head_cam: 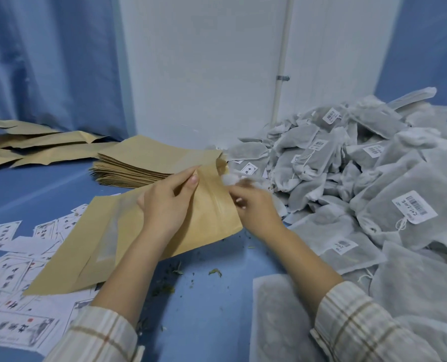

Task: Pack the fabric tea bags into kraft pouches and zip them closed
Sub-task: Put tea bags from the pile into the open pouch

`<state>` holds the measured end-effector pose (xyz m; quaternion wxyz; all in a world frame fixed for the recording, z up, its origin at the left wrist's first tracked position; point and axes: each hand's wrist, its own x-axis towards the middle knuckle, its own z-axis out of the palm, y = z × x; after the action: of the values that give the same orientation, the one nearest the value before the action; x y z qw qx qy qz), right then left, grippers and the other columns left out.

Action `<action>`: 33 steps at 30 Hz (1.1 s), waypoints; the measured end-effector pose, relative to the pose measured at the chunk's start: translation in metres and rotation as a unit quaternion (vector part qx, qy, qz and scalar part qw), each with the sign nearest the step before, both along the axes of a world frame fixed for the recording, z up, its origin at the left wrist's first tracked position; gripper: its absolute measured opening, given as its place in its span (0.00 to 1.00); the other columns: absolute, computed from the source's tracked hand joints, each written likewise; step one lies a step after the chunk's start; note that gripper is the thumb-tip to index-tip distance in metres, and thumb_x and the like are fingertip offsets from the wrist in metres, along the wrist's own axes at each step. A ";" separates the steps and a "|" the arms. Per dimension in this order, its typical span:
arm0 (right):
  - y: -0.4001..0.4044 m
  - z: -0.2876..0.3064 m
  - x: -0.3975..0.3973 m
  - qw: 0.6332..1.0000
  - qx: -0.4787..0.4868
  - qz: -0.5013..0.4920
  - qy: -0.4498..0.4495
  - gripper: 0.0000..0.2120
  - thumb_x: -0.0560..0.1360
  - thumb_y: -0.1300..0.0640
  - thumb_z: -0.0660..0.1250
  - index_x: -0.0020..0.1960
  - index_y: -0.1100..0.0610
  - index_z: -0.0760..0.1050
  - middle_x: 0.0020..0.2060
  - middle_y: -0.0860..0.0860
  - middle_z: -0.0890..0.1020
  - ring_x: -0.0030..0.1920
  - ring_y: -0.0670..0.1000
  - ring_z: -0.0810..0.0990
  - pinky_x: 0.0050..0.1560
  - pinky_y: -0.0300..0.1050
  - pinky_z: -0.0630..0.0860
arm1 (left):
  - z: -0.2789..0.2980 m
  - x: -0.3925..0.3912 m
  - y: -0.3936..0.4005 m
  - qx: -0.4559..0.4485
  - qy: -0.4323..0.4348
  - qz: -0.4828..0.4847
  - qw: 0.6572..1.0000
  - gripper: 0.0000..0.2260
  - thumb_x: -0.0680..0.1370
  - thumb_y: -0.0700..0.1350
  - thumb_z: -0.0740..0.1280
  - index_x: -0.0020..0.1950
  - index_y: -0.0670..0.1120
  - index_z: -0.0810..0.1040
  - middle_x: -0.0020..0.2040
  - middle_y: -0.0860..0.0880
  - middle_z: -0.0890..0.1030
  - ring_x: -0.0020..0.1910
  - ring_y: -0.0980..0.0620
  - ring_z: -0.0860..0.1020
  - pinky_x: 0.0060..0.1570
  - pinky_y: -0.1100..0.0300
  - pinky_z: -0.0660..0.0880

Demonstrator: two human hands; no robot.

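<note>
A kraft pouch [128,231] with a frosted window lies slanted on the blue table, its mouth toward the upper right. My left hand [165,202] pinches the upper edge of that mouth between thumb and fingers. My right hand [253,205] grips the mouth's right side, and a blurred white tea bag [239,180] sits at its fingertips by the opening. A big heap of grey-white fabric tea bags [361,184] with barcode tags fills the right side.
A stack of flat kraft pouches [139,163] lies behind my hands, with more pouches [34,147] spread at the far left. Printed paper labels [13,278] cover the near left. Loose tea crumbs [180,275] dot the blue table. A white wall stands behind.
</note>
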<state>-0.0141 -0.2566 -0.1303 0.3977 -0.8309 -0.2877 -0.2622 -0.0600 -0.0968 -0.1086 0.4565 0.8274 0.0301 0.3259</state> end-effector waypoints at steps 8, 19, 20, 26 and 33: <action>0.003 0.011 0.011 0.890 -0.216 0.106 0.388 0.15 0.79 0.66 0.57 0.35 0.55 0.67 0.33 0.49 0.69 0.34 0.43 0.67 0.35 0.32 0.66 | -0.007 -0.005 -0.025 0.112 -0.032 -0.066 0.991 0.13 0.78 0.52 0.63 0.51 0.74 0.70 0.49 0.68 0.78 0.52 0.61 0.73 0.65 0.52 0.56; -0.020 -0.007 0.033 0.979 -0.049 -0.056 0.189 0.10 0.75 0.57 0.63 0.49 0.45 0.80 0.37 0.50 0.82 0.40 0.50 0.79 0.45 0.44 0.75 | -0.021 0.008 -0.002 0.114 -0.044 0.029 0.992 0.10 0.78 0.48 0.64 0.56 0.60 0.80 0.52 0.58 0.82 0.56 0.52 0.75 0.62 0.52 0.56; -0.030 -0.009 0.041 0.974 -0.101 -0.130 0.159 0.11 0.75 0.54 0.62 0.53 0.42 0.79 0.43 0.50 0.82 0.45 0.50 0.79 0.49 0.44 0.75 | -0.021 0.008 0.000 0.113 -0.043 0.036 0.992 0.10 0.78 0.48 0.64 0.56 0.60 0.80 0.53 0.58 0.82 0.56 0.53 0.74 0.63 0.52 0.56; -0.044 -0.026 0.056 0.902 -0.276 -0.261 0.206 0.21 0.74 0.50 0.63 0.66 0.42 0.70 0.60 0.54 0.75 0.60 0.57 0.73 0.56 0.49 0.72 | -0.024 0.012 0.004 0.128 -0.031 0.038 0.991 0.10 0.79 0.50 0.63 0.57 0.61 0.79 0.54 0.60 0.81 0.57 0.55 0.73 0.63 0.52 0.55; -0.054 0.029 0.034 0.977 -0.099 -0.092 0.164 0.17 0.69 0.59 0.71 0.55 0.46 0.80 0.49 0.43 0.81 0.50 0.41 0.76 0.47 0.25 0.68 | -0.025 0.012 0.007 0.121 -0.031 0.046 0.991 0.10 0.78 0.49 0.64 0.57 0.61 0.79 0.53 0.61 0.81 0.57 0.55 0.72 0.62 0.53 0.54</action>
<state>0.0197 -0.3110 -0.1011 0.3292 -0.9208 -0.1653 -0.1285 -0.0480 -0.0894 -0.1338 0.3386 0.8636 0.0140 0.3734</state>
